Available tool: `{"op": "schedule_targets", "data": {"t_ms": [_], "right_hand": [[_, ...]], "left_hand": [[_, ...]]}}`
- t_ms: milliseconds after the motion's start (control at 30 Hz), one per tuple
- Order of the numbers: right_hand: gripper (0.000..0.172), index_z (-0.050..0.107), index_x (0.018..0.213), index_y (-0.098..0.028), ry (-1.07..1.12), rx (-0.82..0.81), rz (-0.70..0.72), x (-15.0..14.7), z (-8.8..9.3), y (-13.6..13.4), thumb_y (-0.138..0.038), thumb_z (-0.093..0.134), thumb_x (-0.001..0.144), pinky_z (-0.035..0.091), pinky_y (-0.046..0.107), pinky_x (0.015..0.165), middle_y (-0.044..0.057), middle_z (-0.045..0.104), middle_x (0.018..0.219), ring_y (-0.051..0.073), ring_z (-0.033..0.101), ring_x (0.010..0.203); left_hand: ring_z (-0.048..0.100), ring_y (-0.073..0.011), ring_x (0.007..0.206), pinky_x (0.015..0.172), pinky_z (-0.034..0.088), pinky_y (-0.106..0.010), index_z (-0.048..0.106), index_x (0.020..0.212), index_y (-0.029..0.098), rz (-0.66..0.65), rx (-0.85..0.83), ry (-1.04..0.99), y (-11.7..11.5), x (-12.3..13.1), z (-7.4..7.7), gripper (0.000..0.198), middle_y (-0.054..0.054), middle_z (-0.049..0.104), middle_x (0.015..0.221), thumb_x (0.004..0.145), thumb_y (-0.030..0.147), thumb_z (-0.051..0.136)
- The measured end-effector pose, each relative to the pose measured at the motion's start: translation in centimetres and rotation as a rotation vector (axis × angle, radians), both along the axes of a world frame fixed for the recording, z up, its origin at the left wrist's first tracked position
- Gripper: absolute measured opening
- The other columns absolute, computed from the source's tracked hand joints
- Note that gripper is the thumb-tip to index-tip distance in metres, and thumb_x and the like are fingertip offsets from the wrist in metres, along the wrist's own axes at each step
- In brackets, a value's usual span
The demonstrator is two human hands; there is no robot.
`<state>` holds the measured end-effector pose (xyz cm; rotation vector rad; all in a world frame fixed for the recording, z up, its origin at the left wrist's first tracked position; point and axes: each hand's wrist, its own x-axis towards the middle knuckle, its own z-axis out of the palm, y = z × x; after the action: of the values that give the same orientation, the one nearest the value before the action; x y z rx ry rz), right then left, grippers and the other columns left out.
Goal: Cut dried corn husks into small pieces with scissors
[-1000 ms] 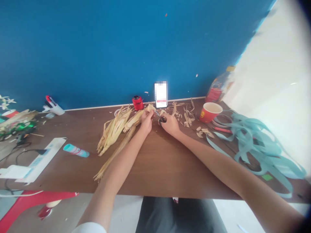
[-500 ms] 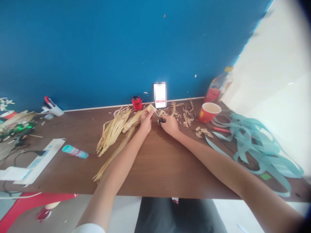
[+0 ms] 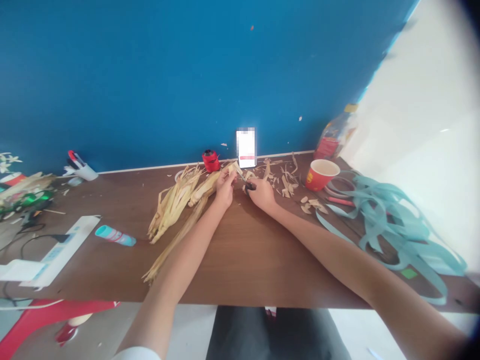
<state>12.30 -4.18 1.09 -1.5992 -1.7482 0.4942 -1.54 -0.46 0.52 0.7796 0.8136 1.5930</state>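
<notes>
Head view: we have a blue wall behind a brown wooden desk, a loose pile of teal ribbon at right and a flat white package at left. A dried husk bundle and a long husk strand lie left of the hands, and we see no cuts on them from here. Husk offcuts and husk chips lie to the right, so some cutting is done and plenty of husk remains. A red paper cup and a red spool sit clear of the work. Our hands are close but apart: left hand pinches a husk strip, right hand grips black-handled scissors, blades at the strip. We cannot tell whether the blades are closed.
</notes>
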Motion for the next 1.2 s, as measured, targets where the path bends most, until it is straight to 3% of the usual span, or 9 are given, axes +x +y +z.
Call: {"op": "schedule_targets", "data": {"t_ms": [200,433,800,1000,1200], "right_hand": [[0.026,0.073,0.099,-0.029,0.022,0.01,-0.001,-0.1,0.08,0.08,-0.032,0.063,0.076,0.045,0.028,0.069,0.0,0.072,0.081,0.021,0.064,0.079],[0.029,0.073,0.103,-0.028,-0.008,-0.002,-0.008,-0.06,0.17,-0.05,-0.029,0.061,0.077,0.046,0.029,0.072,0.002,0.073,0.092,0.021,0.064,0.085],[0.025,0.074,0.098,-0.029,-0.036,-0.004,-0.025,-0.08,-0.01,-0.04,-0.03,0.06,0.078,0.046,0.029,0.071,0.003,0.073,0.092,0.023,0.065,0.086],[0.023,0.073,0.094,-0.027,0.029,0.023,-0.028,-0.05,0.29,-0.14,-0.027,0.058,0.077,0.046,0.028,0.071,0.002,0.073,0.086,0.021,0.064,0.081],[0.023,0.073,0.092,-0.024,0.118,0.059,-0.003,0.03,0.3,0.04,-0.029,0.059,0.074,0.046,0.027,0.071,0.001,0.071,0.08,0.019,0.063,0.077]], "left_hand": [[0.056,-0.0072,0.068,0.073,0.046,-0.022,0.065,0.091,0.018,0.004,-0.011,0.002,0.05,0.0,-0.01,0.029,0.003,0.06,0.073,0.07,0.028,0.081],[0.052,-0.0068,0.063,0.064,0.045,-0.02,0.066,0.087,0.018,0.01,-0.019,0.0,0.1,-0.02,0.07,0.024,0.003,0.058,0.069,0.07,0.028,0.08],[0.049,-0.0071,0.06,0.065,0.042,-0.023,0.056,0.072,0.017,0.062,-0.092,-0.1,0.56,-0.21,-0.15,0.021,0.005,0.05,0.06,0.069,0.02,0.076],[0.051,-0.0087,0.063,0.066,0.041,-0.024,0.051,0.068,0.018,0.068,-0.092,-0.124,0.35,-0.26,0.05,0.024,0.005,0.048,0.06,0.069,0.025,0.074],[0.055,-0.0077,0.062,0.062,0.042,-0.022,0.053,0.076,0.017,0.068,-0.105,-0.162,0.22,0.02,0.45,0.021,0.003,0.058,0.068,0.07,0.025,0.071]]}}
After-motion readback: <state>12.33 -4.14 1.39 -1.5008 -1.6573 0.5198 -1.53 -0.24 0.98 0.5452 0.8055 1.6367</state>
